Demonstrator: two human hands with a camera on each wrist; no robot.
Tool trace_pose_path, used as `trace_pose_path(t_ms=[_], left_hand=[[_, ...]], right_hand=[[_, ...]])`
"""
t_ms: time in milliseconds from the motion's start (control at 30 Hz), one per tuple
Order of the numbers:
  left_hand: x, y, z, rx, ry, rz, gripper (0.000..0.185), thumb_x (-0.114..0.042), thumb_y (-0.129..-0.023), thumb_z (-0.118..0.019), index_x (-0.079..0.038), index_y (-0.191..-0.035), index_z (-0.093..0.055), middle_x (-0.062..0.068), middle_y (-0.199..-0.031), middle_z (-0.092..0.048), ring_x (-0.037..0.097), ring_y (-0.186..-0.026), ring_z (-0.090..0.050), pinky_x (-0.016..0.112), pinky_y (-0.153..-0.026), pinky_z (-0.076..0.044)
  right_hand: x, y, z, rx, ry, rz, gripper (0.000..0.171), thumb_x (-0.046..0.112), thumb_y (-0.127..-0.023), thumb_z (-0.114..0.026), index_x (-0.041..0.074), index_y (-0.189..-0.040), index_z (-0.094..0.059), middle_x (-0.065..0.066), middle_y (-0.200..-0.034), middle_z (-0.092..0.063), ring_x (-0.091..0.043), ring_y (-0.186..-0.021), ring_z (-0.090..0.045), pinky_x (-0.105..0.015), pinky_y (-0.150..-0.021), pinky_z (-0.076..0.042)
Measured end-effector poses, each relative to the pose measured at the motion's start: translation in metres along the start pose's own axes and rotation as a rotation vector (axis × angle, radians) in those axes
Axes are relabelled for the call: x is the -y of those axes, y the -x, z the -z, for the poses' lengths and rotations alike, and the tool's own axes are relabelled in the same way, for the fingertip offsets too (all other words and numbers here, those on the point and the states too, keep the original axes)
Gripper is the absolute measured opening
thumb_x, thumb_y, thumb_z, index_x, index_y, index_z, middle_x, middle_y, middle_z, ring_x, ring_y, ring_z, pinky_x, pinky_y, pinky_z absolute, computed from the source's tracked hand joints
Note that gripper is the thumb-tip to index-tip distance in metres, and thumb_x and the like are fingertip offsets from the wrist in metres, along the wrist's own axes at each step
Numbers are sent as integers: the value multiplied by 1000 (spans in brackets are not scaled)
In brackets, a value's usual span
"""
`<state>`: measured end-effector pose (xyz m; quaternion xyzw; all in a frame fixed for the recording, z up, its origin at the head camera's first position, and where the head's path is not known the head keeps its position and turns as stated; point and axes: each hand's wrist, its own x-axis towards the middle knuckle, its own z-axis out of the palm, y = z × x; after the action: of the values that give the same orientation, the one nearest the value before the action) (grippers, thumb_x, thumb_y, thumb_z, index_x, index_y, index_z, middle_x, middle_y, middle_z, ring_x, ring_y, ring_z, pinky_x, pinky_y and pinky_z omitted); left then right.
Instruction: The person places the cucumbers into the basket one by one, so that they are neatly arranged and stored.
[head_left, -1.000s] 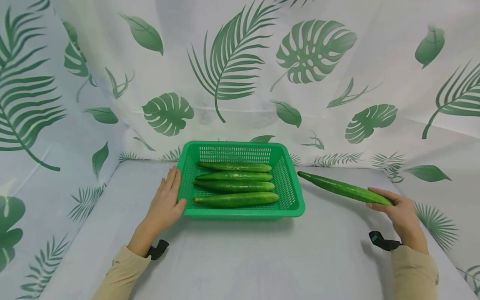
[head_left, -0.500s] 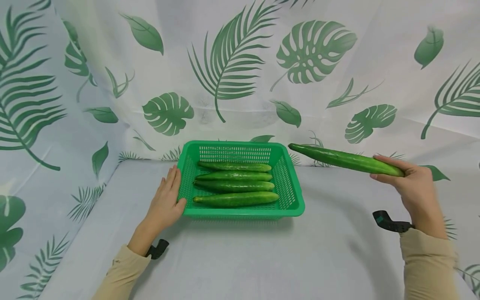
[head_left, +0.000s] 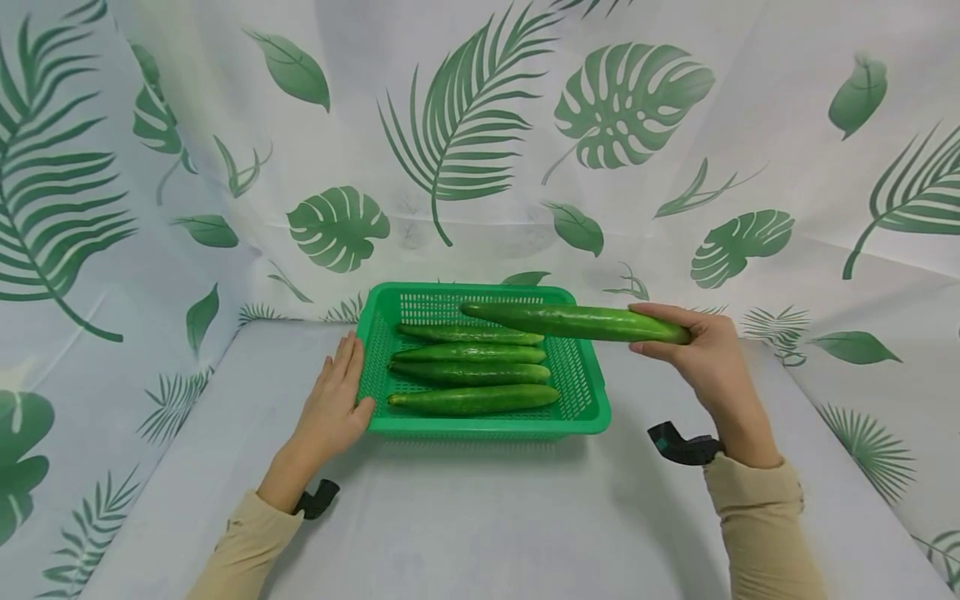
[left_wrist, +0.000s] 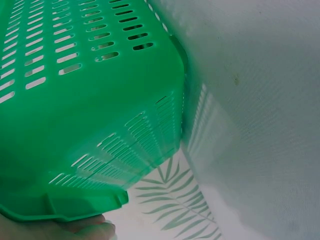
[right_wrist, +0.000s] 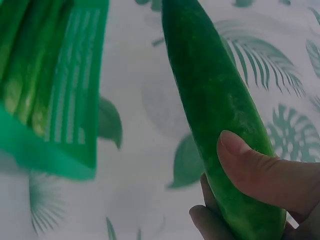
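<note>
A green slotted basket [head_left: 592, 417] sits on the table with several cucumbers [head_left: 472, 400] lying side by side in it. My left hand [head_left: 333, 404] rests flat against the basket's left rim, fingers straight; in the left wrist view the basket wall [left_wrist: 85, 115] fills the frame and a fingertip [left_wrist: 92, 231] shows beneath it. My right hand [head_left: 697, 350] grips one end of another long cucumber [head_left: 570, 321], held level in the air over the basket's far right part. The right wrist view shows my thumb [right_wrist: 260, 172] pressed on that cucumber [right_wrist: 215, 100], with the basket [right_wrist: 55, 150] at left.
A leaf-printed white cloth covers the table [head_left: 480, 517] and rises as a backdrop [head_left: 465, 133] behind and at both sides. Black wrist straps [head_left: 678, 446] sit on both forearms.
My right hand has lifted the cucumber off the table at the right and carried it leftward over the basket. The left hand and basket have stayed put.
</note>
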<state>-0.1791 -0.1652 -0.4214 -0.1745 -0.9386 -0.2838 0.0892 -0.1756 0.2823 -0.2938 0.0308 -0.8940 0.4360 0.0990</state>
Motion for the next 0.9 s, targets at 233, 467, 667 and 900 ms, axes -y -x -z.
trace_pose_path(t_ms=[233,467,667,900], left_hand=[[-2,1,1,-1,-3,-5,75,-7,-90,-47,13,-153,-11,25,-163,-1,39,-150,-4,58,-118,-9],[-2,1,0,-9,-15,-6,75,-7,-89,-46,13,-153,-12,25,-163,-2,40,-150,-6,58,-118,-10],[-1,1,0,-5,-13,-2,75,-8,-89,-46,12,-153,-11,24,-163,-2,38,-150,-4,57,-118,-9],[0,1,0,-8,-8,-10,75,-8,-90,-45,12,-153,-11,24,-163,-1,38,-150,-4,57,-118,-9]], right_hand=[[2,2,-51,131,-68,47,44,4,-82,-78,10,-125,-71,-12,-126,-65,-22,-96,-60,-20,-75,-53],[-6,6,-94,274,-48,39,45,-2,-78,-79,7,-122,-73,-19,-129,-64,-23,-88,-59,-30,-65,-49],[-13,9,-116,312,17,49,43,-4,-74,-81,5,-116,-75,-20,-119,-68,-22,-88,-61,-29,-65,-50],[-12,11,-129,309,129,86,41,-2,-73,-83,7,-112,-77,-20,-110,-71,-26,-90,-64,-32,-63,-49]])
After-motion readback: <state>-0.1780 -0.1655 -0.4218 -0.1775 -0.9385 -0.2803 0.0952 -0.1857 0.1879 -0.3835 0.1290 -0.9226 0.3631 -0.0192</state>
